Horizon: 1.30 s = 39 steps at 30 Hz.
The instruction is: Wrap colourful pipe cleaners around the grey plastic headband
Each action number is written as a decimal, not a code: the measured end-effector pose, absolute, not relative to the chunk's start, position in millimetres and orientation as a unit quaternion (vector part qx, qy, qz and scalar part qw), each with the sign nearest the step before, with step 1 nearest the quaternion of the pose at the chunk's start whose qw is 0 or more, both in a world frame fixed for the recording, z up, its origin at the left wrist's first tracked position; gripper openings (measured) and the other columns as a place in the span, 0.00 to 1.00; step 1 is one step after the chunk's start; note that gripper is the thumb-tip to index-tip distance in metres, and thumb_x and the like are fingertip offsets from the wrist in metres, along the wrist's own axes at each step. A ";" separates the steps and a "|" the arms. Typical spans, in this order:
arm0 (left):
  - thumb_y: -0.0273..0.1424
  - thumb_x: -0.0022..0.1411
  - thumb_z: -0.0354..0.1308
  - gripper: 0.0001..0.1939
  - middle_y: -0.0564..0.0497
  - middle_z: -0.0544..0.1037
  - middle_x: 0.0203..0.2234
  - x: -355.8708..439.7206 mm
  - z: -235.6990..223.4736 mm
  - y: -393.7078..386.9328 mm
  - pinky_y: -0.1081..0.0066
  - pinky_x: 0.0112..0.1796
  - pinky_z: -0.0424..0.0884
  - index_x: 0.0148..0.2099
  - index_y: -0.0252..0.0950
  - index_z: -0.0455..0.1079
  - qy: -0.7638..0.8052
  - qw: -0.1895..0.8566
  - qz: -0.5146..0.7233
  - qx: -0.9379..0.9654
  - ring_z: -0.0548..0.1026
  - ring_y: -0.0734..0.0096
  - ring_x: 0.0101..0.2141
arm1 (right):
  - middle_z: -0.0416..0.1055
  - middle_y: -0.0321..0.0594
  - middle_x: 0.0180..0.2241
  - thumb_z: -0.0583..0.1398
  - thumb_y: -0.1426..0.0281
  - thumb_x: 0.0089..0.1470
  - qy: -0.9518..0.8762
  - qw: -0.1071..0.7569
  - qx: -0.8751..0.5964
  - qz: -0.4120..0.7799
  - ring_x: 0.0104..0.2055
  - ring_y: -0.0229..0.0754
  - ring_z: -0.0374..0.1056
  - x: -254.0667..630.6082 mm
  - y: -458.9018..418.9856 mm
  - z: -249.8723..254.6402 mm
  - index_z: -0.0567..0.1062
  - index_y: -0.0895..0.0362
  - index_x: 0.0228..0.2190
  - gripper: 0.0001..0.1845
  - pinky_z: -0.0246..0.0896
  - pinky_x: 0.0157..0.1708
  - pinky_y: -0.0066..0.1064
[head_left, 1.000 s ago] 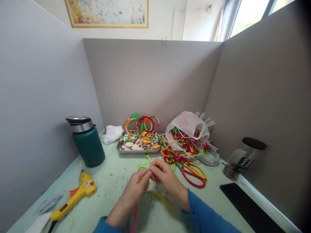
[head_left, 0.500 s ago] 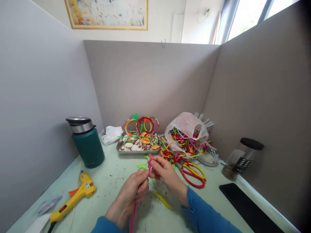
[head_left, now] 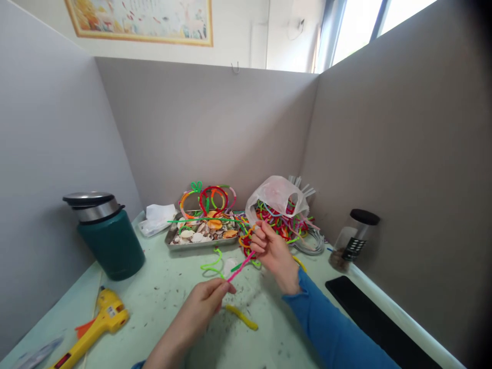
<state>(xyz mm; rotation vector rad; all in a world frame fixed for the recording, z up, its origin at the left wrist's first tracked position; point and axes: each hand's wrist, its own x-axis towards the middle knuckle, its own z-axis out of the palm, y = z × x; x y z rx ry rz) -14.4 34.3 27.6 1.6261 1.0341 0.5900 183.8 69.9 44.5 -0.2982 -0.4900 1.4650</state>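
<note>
We have a pale green bench (head_left: 146, 320) in front of us, scattered with small dark specks and closed in by grey partitions (head_left: 207, 123) on the left, at the back and on the right. Above the back panel we see a wall with a framed picture (head_left: 140, 20), and a bright window (head_left: 355, 31) at the upper right. On our left stand a teal bottle (head_left: 113, 246) and, nearer us, a yellow glue gun (head_left: 103, 320). At the back, a metal tray (head_left: 203, 246) holds seashells (head_left: 198, 237), with coloured rings (head_left: 200, 201) rising at its far side; just right of it, a translucent bag (head_left: 279, 187) lies with fuzzy stems (head_left: 288, 228) spilling from its mouth. Farther right we find a clear jar (head_left: 348, 243) with a black lid and a flat black strip (head_left: 378, 320). Between our hands, the pink stem (head_left: 241, 266) slants up above the bench: our left hand (head_left: 209, 297) pinches its lower end, and our right hand (head_left: 271, 251), farther from us, grips its upper part in curled fingers. A bent lime-green stem (head_left: 210, 268) lies just beyond our left hand, and a short yellow piece (head_left: 242, 318) lies on our side of the pink one.
</note>
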 end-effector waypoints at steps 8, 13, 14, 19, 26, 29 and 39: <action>0.42 0.60 0.43 0.20 0.55 0.65 0.19 -25.2 28.6 44.8 0.73 0.27 0.56 0.33 0.37 0.72 0.511 0.294 0.251 0.768 0.63 0.70 0.23 | 0.49 0.25 0.15 0.56 0.71 0.55 -0.222 0.751 -0.161 0.601 0.13 0.27 0.44 208.3 76.6 45.9 0.67 0.58 0.30 0.03 0.41 0.10 0.17; 0.44 0.59 0.44 0.21 0.57 0.57 0.15 -30.8 32.2 45.2 0.74 0.24 0.51 0.31 0.35 0.71 0.497 0.348 0.241 0.758 0.57 0.73 0.20 | 0.48 0.25 0.15 0.55 0.71 0.56 -0.207 0.770 -0.158 0.583 0.13 0.27 0.43 223.1 79.4 44.9 0.67 0.59 0.30 0.04 0.40 0.09 0.18; 0.44 0.59 0.45 0.21 0.58 0.55 0.14 -30.9 33.9 43.0 0.74 0.22 0.50 0.30 0.34 0.71 0.478 0.389 0.228 0.753 0.55 0.75 0.19 | 0.47 0.25 0.14 0.54 0.71 0.56 -0.207 0.771 -0.159 0.580 0.12 0.27 0.41 226.3 80.5 43.6 0.67 0.59 0.29 0.05 0.39 0.09 0.18; 0.45 0.58 0.48 0.21 0.62 0.50 0.10 -29.1 40.7 29.7 0.75 0.19 0.43 0.32 0.32 0.71 0.361 0.607 0.156 0.691 0.46 0.79 0.15 | 0.42 0.23 0.12 0.54 0.72 0.56 -0.224 0.778 -0.157 0.566 0.12 0.28 0.38 237.6 85.5 39.1 0.65 0.58 0.26 0.07 0.36 0.09 0.19; 0.45 0.59 0.46 0.18 0.58 0.64 0.10 -26.0 22.6 39.7 0.77 0.20 0.52 0.31 0.35 0.65 0.471 0.494 0.269 0.679 0.56 0.76 0.15 | 0.44 0.24 0.14 0.56 0.71 0.55 -0.259 0.777 -0.158 0.552 0.13 0.28 0.40 232.2 78.4 52.6 0.65 0.57 0.26 0.07 0.39 0.10 0.20; 0.42 0.58 0.48 0.17 0.53 0.72 0.14 -25.9 22.1 42.0 0.76 0.22 0.55 0.24 0.36 0.67 0.511 0.373 0.278 0.723 0.62 0.74 0.17 | 0.45 0.25 0.14 0.56 0.69 0.55 -0.279 0.782 -0.182 0.527 0.13 0.28 0.40 230.0 74.9 58.5 0.66 0.57 0.27 0.06 0.40 0.10 0.20; 0.42 0.57 0.51 0.18 0.58 0.63 0.09 -21.6 45.9 17.5 0.78 0.17 0.49 0.31 0.33 0.73 0.342 0.645 0.141 0.669 0.53 0.81 0.12 | 0.49 0.25 0.12 0.55 0.71 0.56 -0.238 0.799 -0.148 0.533 0.12 0.29 0.46 242.3 83.6 50.3 0.67 0.56 0.26 0.06 0.46 0.10 0.19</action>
